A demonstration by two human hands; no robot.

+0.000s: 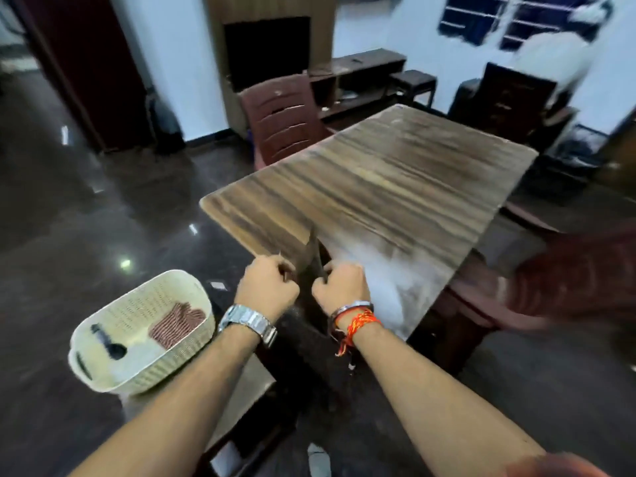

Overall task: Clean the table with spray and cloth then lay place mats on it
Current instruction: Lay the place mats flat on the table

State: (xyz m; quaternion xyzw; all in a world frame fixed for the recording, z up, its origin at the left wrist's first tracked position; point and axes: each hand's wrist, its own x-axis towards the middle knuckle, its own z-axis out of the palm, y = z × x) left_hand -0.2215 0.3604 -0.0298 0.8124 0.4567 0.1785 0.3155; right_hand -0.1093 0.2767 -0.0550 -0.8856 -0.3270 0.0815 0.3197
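Dark polished floor [86, 215] filled the room. The wood-grain table [395, 173] stood at centre, its top bare, with a pale hazy patch near the corner closest to the person. A maroon chair [282, 118] sat at the table's far left side. A cream basket [137, 339] rested low at the person's left, on a surface too blurred to make out; inside lay a striped red-and-white folded piece, cloth or mat [177, 323], plus a dark object, indistinct. Both hands met just before the table's near corner. Left hand [266, 292], with a metal watch [249, 323] at its wrist, and right hand [339, 285], wearing red threads [356, 323], had fingers curled closed on a dark folded place mat [311, 258], held between them, upright, edge-on.
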